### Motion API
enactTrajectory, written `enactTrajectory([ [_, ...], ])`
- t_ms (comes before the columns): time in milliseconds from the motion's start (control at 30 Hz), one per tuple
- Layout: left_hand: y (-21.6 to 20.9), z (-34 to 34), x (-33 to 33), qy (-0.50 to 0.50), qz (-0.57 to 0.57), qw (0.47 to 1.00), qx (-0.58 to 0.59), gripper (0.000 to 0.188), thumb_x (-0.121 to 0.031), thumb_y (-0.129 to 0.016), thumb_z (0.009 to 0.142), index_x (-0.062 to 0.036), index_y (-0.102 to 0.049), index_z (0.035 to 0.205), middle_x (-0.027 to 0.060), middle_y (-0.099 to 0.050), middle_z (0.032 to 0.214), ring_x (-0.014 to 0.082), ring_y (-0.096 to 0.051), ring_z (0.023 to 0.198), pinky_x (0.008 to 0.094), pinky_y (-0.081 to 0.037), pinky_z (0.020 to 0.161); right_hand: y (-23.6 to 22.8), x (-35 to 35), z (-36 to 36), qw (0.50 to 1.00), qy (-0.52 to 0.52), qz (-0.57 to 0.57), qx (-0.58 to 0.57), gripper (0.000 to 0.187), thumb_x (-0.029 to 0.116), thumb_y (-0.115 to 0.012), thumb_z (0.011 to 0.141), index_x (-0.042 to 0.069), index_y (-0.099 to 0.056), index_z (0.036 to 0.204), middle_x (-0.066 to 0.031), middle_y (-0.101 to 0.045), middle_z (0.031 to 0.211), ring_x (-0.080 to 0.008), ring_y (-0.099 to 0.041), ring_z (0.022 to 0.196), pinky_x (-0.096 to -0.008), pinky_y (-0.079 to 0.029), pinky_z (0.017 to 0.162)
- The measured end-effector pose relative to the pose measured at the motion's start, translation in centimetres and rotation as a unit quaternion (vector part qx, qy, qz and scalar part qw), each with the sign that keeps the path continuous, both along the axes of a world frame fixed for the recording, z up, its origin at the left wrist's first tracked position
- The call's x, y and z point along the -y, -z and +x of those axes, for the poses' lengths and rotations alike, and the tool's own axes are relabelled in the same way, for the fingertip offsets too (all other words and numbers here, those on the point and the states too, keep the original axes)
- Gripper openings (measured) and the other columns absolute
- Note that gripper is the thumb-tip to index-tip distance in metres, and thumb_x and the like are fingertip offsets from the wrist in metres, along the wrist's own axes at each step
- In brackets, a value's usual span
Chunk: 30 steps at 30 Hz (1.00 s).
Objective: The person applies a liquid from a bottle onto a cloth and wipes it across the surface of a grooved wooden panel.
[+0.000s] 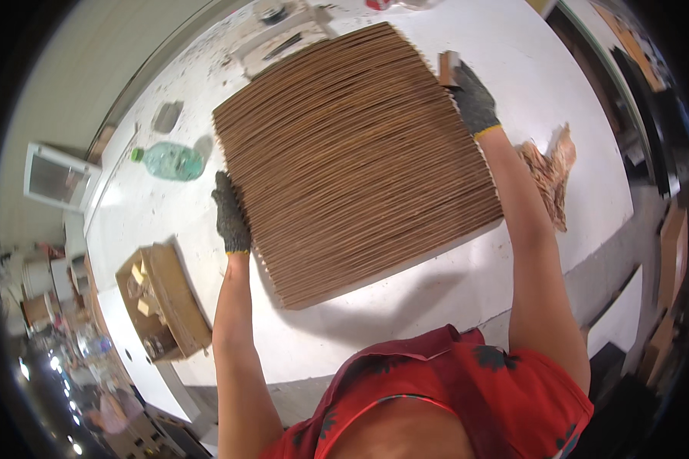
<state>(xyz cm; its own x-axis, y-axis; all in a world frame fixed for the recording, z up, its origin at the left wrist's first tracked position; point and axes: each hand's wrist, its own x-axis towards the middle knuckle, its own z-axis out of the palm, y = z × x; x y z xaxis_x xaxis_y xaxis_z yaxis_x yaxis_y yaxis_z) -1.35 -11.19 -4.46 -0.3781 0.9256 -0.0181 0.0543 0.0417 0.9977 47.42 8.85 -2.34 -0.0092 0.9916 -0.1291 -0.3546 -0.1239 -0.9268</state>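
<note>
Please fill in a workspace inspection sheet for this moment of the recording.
Surface: white flat tabletop, specked toward its far left.
Job's things: broad brown stack of thin parallel strips; small brown rectangular block.
Clutter: green translucent plastic bottle lying on its side; open brown cardboard box; crumpled tan cloth-like piece; slim dark tool.
Grips: dark-grey-gloved left hand against the stack's left edge; similarly gloved right hand holding the block beside the right edge.
Cables: nothing seen.
Surroundings: white-framed panel beyond the table's left.
</note>
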Motion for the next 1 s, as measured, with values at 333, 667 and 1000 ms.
enactTrajectory([
  [333,-4.9,2.6,-0.2,0.016,-0.113,0.993,-0.036,0.06,-0.041,-0.031,0.104,-0.0056,-0.021,0.152,0.0112,-0.028,0.155,0.0218,-0.033,0.138,0.0329,-0.025,0.114,0.9,-1.3,1.6,0.995,0.064,0.012,0.076,0.06,0.036,-0.067,0.089,0.004,-0.05,0.137,-0.0069,-0.062,0.109,-0.0137,-0.058,0.089,-0.0261,-0.047,0.079],
  [667,-6.0,9.8,18.8,0.165,-0.041,0.84,-0.515,0.132,-0.058,-0.083,0.059,-0.0007,-0.009,0.152,0.0254,-0.012,0.156,0.0467,-0.011,0.144,0.0543,-0.011,0.116,-7.0,21.0,-11.5,0.565,-0.401,0.498,0.522,0.025,0.025,-0.056,0.094,0.018,-0.063,0.116,-0.008,-0.065,0.114,-0.0233,-0.063,0.097,-0.0383,-0.051,0.086],
  [1000,-2.4,9.8,20.4,-0.022,-0.058,0.916,-0.397,0.101,-0.035,-0.092,0.055,-0.0002,-0.039,0.133,0.0125,-0.057,0.116,0.0312,-0.054,0.107,0.0441,-0.033,0.104,-4.8,6.9,-5.7,0.569,-0.095,0.455,0.679,0.024,0.018,-0.053,0.094,0.014,-0.064,0.115,-0.012,-0.064,0.097,-0.0323,-0.059,0.085,-0.0427,-0.049,0.075],
])
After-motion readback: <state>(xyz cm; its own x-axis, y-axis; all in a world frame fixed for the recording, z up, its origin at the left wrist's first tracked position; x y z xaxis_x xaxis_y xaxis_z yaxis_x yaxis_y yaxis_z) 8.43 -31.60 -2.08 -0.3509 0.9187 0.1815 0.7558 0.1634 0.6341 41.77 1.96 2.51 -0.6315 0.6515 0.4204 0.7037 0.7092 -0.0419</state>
